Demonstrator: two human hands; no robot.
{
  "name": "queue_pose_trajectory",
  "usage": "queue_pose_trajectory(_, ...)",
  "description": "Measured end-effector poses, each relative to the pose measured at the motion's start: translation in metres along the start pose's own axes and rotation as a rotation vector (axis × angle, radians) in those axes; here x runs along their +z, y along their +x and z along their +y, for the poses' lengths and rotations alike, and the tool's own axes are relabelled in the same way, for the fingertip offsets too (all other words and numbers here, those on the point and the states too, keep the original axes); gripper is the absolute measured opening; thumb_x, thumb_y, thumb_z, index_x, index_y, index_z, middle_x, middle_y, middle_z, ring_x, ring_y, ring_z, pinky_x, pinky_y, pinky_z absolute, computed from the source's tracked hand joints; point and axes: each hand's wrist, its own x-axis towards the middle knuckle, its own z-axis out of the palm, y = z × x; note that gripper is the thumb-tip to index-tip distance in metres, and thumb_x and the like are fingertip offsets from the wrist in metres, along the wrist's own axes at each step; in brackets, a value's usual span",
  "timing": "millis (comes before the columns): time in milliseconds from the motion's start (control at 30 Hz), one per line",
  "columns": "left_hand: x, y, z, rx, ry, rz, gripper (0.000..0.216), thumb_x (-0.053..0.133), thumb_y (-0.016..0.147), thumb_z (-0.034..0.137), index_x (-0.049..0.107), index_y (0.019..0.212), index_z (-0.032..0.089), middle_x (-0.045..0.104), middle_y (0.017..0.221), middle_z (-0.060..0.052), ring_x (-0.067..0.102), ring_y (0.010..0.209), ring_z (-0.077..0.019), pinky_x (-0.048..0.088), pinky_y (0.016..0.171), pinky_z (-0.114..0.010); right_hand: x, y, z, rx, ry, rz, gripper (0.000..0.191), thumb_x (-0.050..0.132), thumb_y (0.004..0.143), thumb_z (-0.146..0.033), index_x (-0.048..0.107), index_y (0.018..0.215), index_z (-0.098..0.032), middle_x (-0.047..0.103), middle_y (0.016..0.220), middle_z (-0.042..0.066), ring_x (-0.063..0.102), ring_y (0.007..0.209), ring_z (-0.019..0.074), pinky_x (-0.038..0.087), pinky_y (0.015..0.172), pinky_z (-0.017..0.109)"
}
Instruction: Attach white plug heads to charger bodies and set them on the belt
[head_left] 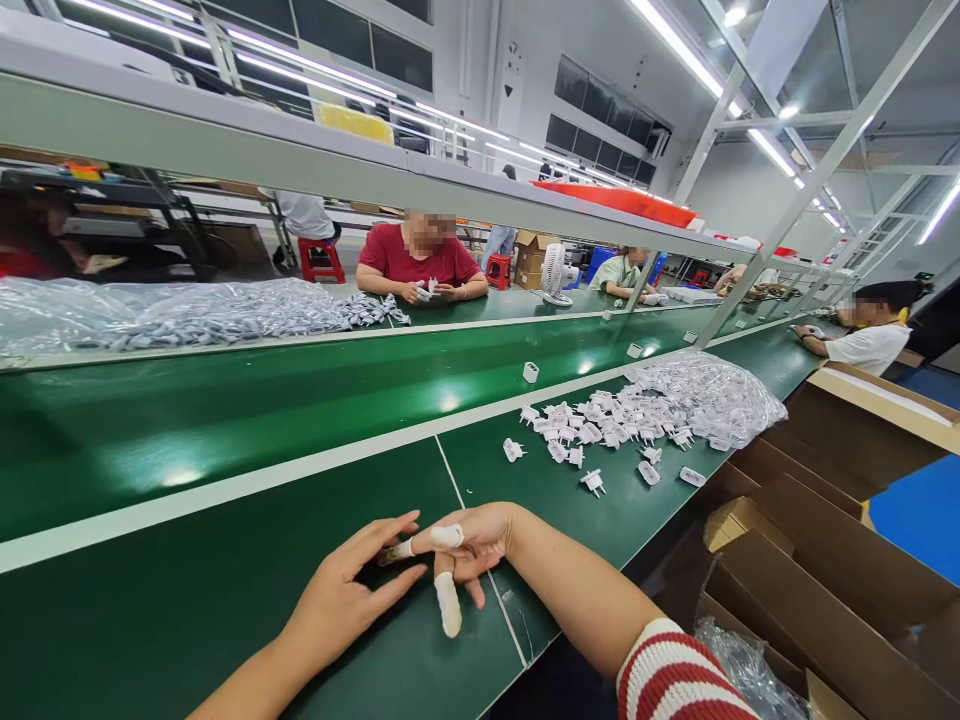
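Observation:
My left hand (349,590) reaches in from the lower left, its thumb and fingers apart around the fingertips of my right hand. It holds nothing that I can see; whether it touches them I cannot tell. My right hand (480,540) is bent back toward the left over the green bench, fingers spread, nothing in the grip. White finger cots (448,605) cover several of its fingertips, one of them darkly stained. Beyond the hands, white plug pieces with two pins (592,483) lie loose on the bench, and more spill from a clear plastic bag (720,395).
A green conveyor belt (300,400) runs behind the bench, carrying a few white pieces. Open cardboard boxes (817,610) stand below at right. Across the belt, a person in a red shirt (382,255) handles pieces beside another bag (187,310). A shelf beam (337,160) crosses overhead.

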Motion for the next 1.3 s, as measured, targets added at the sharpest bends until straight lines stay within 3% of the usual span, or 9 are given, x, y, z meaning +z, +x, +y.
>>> queue_pose_trajectory(100, 0.0, -0.001, -0.004, 0.076, 0.03, -0.019, 0.035, 0.077, 0.094, 0.045, 0.076, 0.127, 0.033, 0.081, 0.11, -0.001, 0.079, 0.094, -0.017, 0.065, 0.082, -0.022, 0.0, 0.005, -0.001, 0.041, -0.005, -0.085, 0.057, 0.024, 0.108, -0.07, 0.046, 0.108, -0.017, 0.069, 0.056, 0.001, 0.039, 0.027, 0.009, 0.067, 0.059, 0.044)
queue_pose_trajectory(267, 0.001, -0.001, -0.009, 0.169, 0.127, 0.006, 0.024, 0.07, 0.1, 0.042, 0.078, 0.119, 0.029, 0.082, 0.103, -0.001, 0.078, 0.09, -0.0165, 0.064, 0.08, -0.024, 0.0, 0.01, -0.001, -0.002, 0.004, -0.168, 0.089, 0.003, 0.086, -0.092, 0.041, 0.118, -0.018, 0.078, 0.075, 0.011, 0.035, 0.026, 0.0052, 0.067, 0.058, 0.041)
queue_pose_trajectory(367, 0.0, 0.0, -0.009, 0.225, 0.213, 0.034, 0.022, 0.072, 0.098, 0.037, 0.076, 0.117, 0.028, 0.082, 0.103, 0.0, 0.077, 0.09, -0.0174, 0.061, 0.082, -0.029, -0.002, 0.011, 0.0, 0.004, 0.032, -0.173, 0.097, -0.006, 0.074, -0.096, 0.036, 0.119, -0.021, 0.079, 0.078, 0.013, 0.033, 0.025, 0.0048, 0.067, 0.058, 0.042)
queue_pose_trajectory(500, -0.003, 0.0, -0.009, 0.26, 0.302, 0.068, 0.016, 0.072, 0.095, 0.032, 0.073, 0.11, 0.027, 0.081, 0.099, 0.001, 0.075, 0.088, -0.0192, 0.055, 0.092, -0.038, -0.004, 0.009, -0.002, 0.041, 0.051, -0.159, 0.102, -0.003, 0.066, -0.1, 0.03, 0.123, -0.022, 0.08, 0.08, 0.014, 0.033, 0.024, 0.0054, 0.066, 0.057, 0.046)
queue_pose_trajectory(600, -0.003, -0.001, -0.011, 0.254, 0.326, 0.068, 0.017, 0.07, 0.096, 0.03, 0.071, 0.113, 0.028, 0.08, 0.103, 0.001, 0.075, 0.091, -0.0193, 0.052, 0.097, -0.039, -0.002, 0.006, -0.005, 0.03, 0.042, -0.161, 0.108, 0.006, 0.067, -0.102, 0.029, 0.132, -0.019, 0.08, 0.083, 0.015, 0.033, 0.023, 0.0055, 0.066, 0.057, 0.047)
queue_pose_trajectory(767, -0.002, -0.002, -0.009, 0.256, 0.318, 0.072, 0.05, 0.075, 0.096, 0.047, 0.062, 0.14, 0.028, 0.078, 0.121, -0.004, 0.073, 0.105, -0.0219, 0.053, 0.096, -0.037, -0.002, 0.004, -0.006, 0.005, 0.034, -0.169, 0.104, 0.017, 0.072, -0.102, 0.033, 0.132, -0.019, 0.081, 0.082, 0.015, 0.037, 0.023, 0.0066, 0.066, 0.057, 0.045)
queue_pose_trajectory(967, -0.003, 0.001, -0.008, 0.333, 0.318, 0.036, 0.026, 0.066, 0.104, 0.035, 0.069, 0.13, 0.03, 0.079, 0.115, -0.001, 0.073, 0.101, -0.0191, 0.051, 0.097, -0.036, -0.007, 0.011, -0.002, 0.068, 0.06, -0.179, 0.091, 0.005, 0.076, -0.098, 0.032, 0.119, -0.022, 0.079, 0.077, 0.012, 0.04, 0.023, 0.0083, 0.067, 0.061, 0.048)
queue_pose_trajectory(1300, -0.006, 0.003, -0.005, 0.333, 0.345, 0.076, 0.02, 0.07, 0.099, 0.028, 0.072, 0.119, 0.028, 0.081, 0.111, 0.0, 0.075, 0.098, -0.0191, 0.048, 0.102, -0.039, -0.001, 0.007, -0.011, 0.098, 0.013, -0.177, 0.1, 0.01, 0.083, -0.093, 0.023, 0.143, -0.014, 0.079, 0.075, 0.013, 0.04, 0.021, 0.01, 0.067, 0.059, 0.051)
